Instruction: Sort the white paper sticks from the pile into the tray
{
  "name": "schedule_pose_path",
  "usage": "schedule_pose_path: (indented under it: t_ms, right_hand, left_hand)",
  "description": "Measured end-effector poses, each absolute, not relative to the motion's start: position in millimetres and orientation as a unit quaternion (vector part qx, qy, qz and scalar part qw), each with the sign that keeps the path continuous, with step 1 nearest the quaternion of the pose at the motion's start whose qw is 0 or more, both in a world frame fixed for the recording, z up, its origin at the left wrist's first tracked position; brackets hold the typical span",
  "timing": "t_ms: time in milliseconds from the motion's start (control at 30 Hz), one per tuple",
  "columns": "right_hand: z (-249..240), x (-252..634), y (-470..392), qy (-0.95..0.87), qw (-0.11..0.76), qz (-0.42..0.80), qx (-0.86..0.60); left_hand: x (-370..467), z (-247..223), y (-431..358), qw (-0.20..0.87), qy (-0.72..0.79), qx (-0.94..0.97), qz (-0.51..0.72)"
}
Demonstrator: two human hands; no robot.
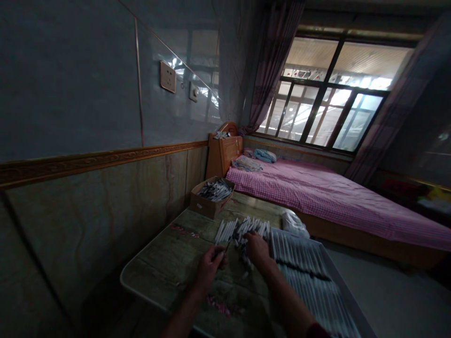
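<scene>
Your left hand (210,266) is closed around a thin dark rod-like piece (227,246), its tip pointing up toward the loose pile of white tubes (243,230) lying mid-bench. Your right hand (258,249) rests on that pile, fingers curled down among the tubes; whether it is actually gripping one, you cannot tell from here.

Judging by how things lie, a good share looks handled: the tray (338,281) at your right carries long, neat rows of tubes from its far end toward you. The loose pile is still sizeable, and the cardboard box (207,199) at the far left corner of the bench (165,263) holds a further heap, so plenty seems left.

For room: the bench's rounded near-left corner is close beside your left forearm, with the tiled wall (88,202) just beyond that edge, so there is little swing on that side. The tray's rim touches the pile on the right. A white bag (295,223) lies past the pile, and the bed (334,197) stands behind the bench's far edge.
</scene>
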State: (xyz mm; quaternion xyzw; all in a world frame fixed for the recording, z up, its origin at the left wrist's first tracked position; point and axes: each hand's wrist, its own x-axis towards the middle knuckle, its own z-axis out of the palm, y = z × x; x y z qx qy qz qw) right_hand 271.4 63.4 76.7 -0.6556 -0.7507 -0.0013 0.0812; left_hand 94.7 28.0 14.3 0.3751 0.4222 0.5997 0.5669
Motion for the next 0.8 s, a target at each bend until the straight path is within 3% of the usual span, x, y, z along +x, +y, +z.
schedule_pose_path:
  t_ms: [400, 800]
  right_hand:
    - [76.1, 263.9, 85.7, -0.847, -0.030, -0.056, -0.527]
    - [73.7, 282.5, 55.5, -0.879, -0.002, -0.096, -0.468]
  left_hand:
    - [97.8, 8.6, 32.3, 0.562, 0.435, 0.399, 0.580]
    - [98.1, 8.9, 32.1, 0.547, 0.427, 0.415, 0.588]
